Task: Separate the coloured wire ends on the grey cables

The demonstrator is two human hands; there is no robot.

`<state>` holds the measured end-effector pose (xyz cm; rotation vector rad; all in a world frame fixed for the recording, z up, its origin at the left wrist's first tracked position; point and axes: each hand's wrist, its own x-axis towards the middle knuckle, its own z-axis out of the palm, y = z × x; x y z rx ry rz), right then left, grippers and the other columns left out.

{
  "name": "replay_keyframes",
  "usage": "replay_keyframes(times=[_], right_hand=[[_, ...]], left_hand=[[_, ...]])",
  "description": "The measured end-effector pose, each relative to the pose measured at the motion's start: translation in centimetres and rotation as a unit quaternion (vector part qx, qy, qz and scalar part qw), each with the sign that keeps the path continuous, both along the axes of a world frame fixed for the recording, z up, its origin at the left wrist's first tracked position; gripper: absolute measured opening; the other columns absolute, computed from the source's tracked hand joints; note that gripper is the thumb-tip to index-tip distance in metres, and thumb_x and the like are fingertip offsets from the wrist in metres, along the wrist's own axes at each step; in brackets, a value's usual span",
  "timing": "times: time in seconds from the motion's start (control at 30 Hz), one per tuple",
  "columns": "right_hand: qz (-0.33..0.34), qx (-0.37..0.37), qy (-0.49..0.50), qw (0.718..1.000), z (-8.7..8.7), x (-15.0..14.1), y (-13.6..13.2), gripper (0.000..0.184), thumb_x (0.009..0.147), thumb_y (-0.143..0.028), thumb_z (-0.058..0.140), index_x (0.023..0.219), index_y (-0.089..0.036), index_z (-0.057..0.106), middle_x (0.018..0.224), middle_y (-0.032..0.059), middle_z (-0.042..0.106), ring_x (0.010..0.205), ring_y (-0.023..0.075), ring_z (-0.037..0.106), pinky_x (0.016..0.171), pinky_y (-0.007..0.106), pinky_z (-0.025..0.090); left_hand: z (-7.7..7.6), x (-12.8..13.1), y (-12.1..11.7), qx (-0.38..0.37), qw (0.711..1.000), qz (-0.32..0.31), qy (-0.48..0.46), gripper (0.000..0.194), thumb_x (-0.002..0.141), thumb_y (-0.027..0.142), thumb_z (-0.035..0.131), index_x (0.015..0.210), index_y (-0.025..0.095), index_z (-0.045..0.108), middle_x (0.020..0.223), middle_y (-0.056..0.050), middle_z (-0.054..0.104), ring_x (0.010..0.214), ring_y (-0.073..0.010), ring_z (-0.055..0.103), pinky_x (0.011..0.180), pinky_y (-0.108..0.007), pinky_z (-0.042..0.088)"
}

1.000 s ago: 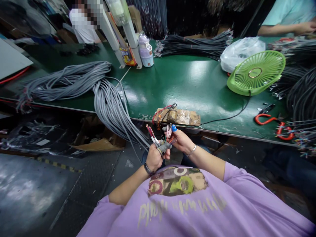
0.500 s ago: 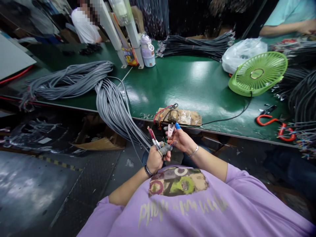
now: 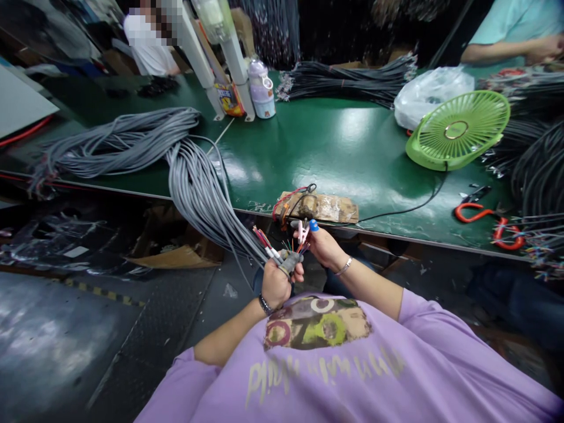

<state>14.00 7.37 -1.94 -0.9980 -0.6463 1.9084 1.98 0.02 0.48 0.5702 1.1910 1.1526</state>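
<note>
My left hand [image 3: 277, 286] is closed around grey cable near its stripped end [image 3: 289, 263]. Thin coloured wires [image 3: 296, 247] fan out from that end towards my right hand. Thicker red and white wire ends [image 3: 268, 244] stick up beside my left thumb side. My right hand [image 3: 326, 248] has a blue cover [image 3: 314, 225] on one fingertip. Its fingers are closed on a small pale pink clip-like piece [image 3: 302, 232], just above the coloured wires. Part of the grip is hidden. A long bundle of grey cables [image 3: 207, 182] runs from the bench down to my left hand.
At the edge of the green bench [image 3: 264, 158] lies a wooden block [image 3: 339, 208] with wires. To the right are a green fan [image 3: 458, 130], orange-handled cutters [image 3: 471, 212] and black cable bundles [image 3: 540, 170]. A bottle [image 3: 263, 94] stands behind. Two other people are across the bench.
My right hand and the pink piece have shifted slightly left and the coloured wires appear more spread. My left hand keeps its hold on the cable. The view has shifted a little.
</note>
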Motion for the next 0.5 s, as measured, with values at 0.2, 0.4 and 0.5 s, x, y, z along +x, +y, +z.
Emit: replay_keyframes(times=[0.2, 0.4, 0.5], right_hand=[[0.02, 0.03, -0.013, 0.999, -0.23, -0.2, 0.17, 0.057, 0.074, -0.071, 0.058, 0.082, -0.015, 0.067, 0.073, 0.0051, 0.064, 0.063, 0.0127, 0.052, 0.06, 0.026, 0.043], [-0.008, 0.047, -0.037, 0.998, -0.36, -0.38, -0.04, 0.057, 0.073, -0.071, 0.057, 0.075, -0.015, 0.066, 0.068, 0.004, 0.064, 0.061, 0.0125, 0.052, 0.06, 0.025, 0.042], [-0.002, -0.043, 0.052, 0.998, -0.35, -0.63, 0.17, 0.051, 0.074, -0.066, 0.062, 0.08, -0.015, 0.065, 0.069, 0.0036, 0.064, 0.058, 0.0112, 0.052, 0.057, 0.024, 0.043]], left_hand=[[-0.06, 0.07, 0.16, 0.005, 1.0, -0.001, -0.005, 0.029, 0.07, 0.042, 0.07, 0.07, 0.015, 0.058, 0.052, 0.002, 0.06, 0.038, -0.0069, 0.051, 0.035, -0.017, 0.031], [0.0, -0.05, 0.09, 0.008, 1.0, -0.011, -0.004, 0.03, 0.068, 0.041, 0.071, 0.069, 0.015, 0.058, 0.052, 0.002, 0.06, 0.038, -0.007, 0.051, 0.036, -0.017, 0.032], [-0.07, -0.05, 0.02, 0.007, 1.0, -0.018, 0.002, 0.03, 0.069, 0.042, 0.071, 0.068, 0.015, 0.058, 0.052, 0.002, 0.06, 0.038, -0.007, 0.051, 0.036, -0.017, 0.032]])
